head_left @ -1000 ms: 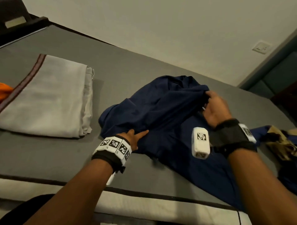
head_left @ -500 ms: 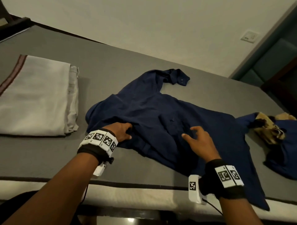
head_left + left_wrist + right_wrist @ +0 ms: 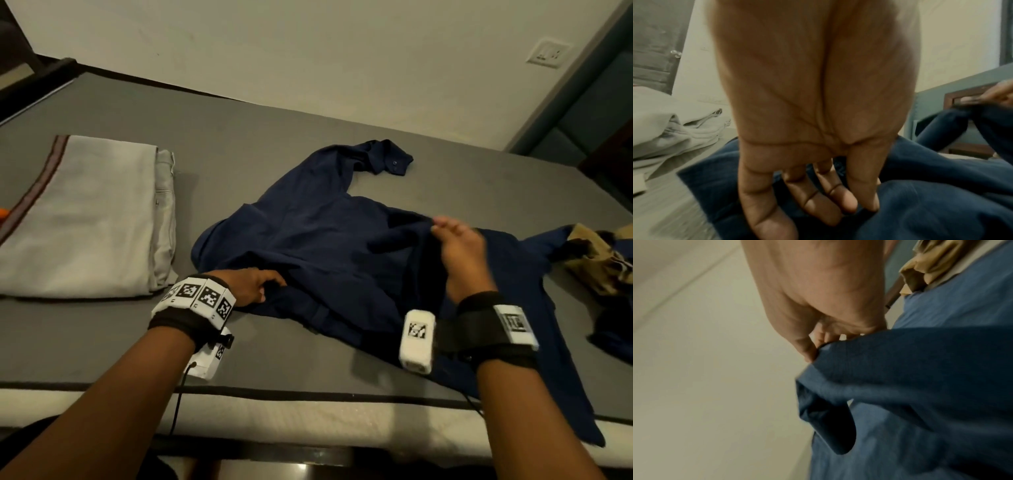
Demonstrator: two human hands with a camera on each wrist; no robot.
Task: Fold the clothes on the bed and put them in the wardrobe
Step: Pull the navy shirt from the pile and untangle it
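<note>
A navy blue shirt (image 3: 322, 240) lies spread on the grey bed (image 3: 239, 144), one sleeve cuff pointing to the far side. My left hand (image 3: 253, 286) rests on the shirt's near left edge; the left wrist view shows its fingers (image 3: 812, 194) straight and pressing down into the navy cloth (image 3: 941, 203). My right hand (image 3: 455, 240) is raised over the shirt's middle. In the right wrist view its thumb and fingertips (image 3: 818, 347) pinch a fold of the shirt (image 3: 920, 369), which hangs lifted off the bed.
A folded pale grey pile (image 3: 85, 219) with a dark stripe sits at the left of the bed. A crumpled tan garment (image 3: 596, 260) and more dark blue cloth lie at the right edge. The wall (image 3: 342, 51) runs behind the bed.
My right hand, which lay flat on the shirt's middle half a second ago, has pinched a fold and lifted it up and away. My left hand has stayed at the near left edge.
</note>
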